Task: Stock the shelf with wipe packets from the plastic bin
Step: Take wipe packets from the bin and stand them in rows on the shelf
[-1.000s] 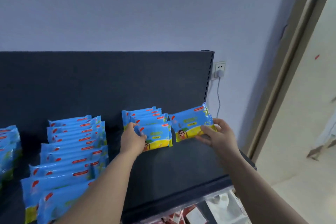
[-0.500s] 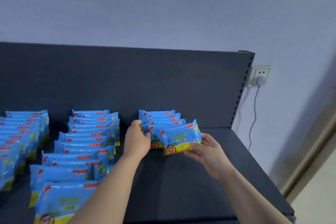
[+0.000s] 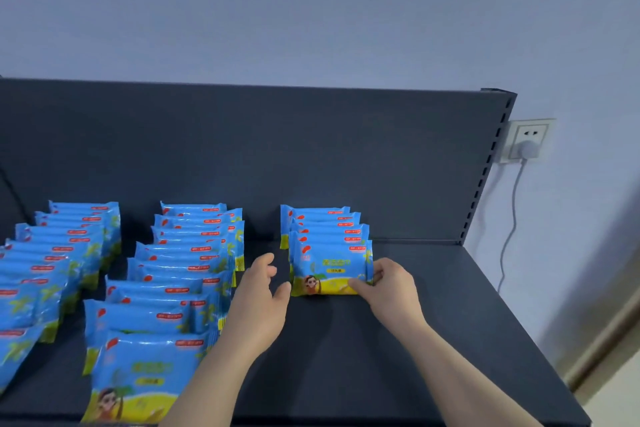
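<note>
Now the front wipe packet (image 3: 330,267) is being stood upright on the dark shelf (image 3: 433,322) at the head of the right row (image 3: 322,222), whereas half a second ago it was being carried tilted and clear of that row. It is being set flat against the packet behind it, with its bottom edge on the shelf.

It is being pinched at its lower right corner by the right hand (image 3: 389,284). The thumb is being laid across the yellow band on the front, while the fingers are being curled round the right edge, partly hidden.

The left hand (image 3: 263,288), which was being held against the row's left side a moment earlier, is being drawn back. Its fingers are being kept loosely spread and gently curved, holding nothing. The thumb tip is just beside the packet's left edge, and whether contact is being made there cannot be told.

The middle row (image 3: 187,274) and the left row (image 3: 59,253), both longer, are being left untouched.

As a judgement, one more packet is being added to the stock, though it is not yet being released. The right row is much the shortest and is being left with bare shelf in front for more. The plastic bin is not being shown, so what is being left to stock cannot be told.
</note>
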{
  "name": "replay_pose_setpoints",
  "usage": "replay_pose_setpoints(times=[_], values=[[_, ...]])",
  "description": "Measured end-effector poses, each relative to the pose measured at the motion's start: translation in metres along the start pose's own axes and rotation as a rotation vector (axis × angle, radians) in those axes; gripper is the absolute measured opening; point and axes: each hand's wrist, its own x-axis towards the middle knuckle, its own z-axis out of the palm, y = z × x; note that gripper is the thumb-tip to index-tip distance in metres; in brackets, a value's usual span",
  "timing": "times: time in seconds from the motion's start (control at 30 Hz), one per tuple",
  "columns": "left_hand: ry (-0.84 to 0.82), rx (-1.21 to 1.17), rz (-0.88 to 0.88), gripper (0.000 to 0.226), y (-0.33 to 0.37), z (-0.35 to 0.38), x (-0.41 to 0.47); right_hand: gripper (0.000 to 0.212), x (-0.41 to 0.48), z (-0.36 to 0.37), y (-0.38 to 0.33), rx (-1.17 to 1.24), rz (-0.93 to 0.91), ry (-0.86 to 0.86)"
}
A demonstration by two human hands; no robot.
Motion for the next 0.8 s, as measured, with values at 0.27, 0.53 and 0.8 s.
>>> replay_pose_setpoints(times=[0.27,0.53,0.8], values=[[-0.013,0.020,0.018,0.058,-0.002,0.005,-0.012,0.031,-0.004,0.002,-0.007,-0.001,0.005,-0.007],[-0.023,0.110,0.116,0.059,0.003,0.012,-0.021,0.066,-0.030,-0.020,-0.009,-0.260,-0.117,-0.011],[-0.115,0.174,0.276,0.055,0.011,0.018,-0.032,0.065,-0.086,-0.036,-0.010,-0.367,-0.173,0.034]])
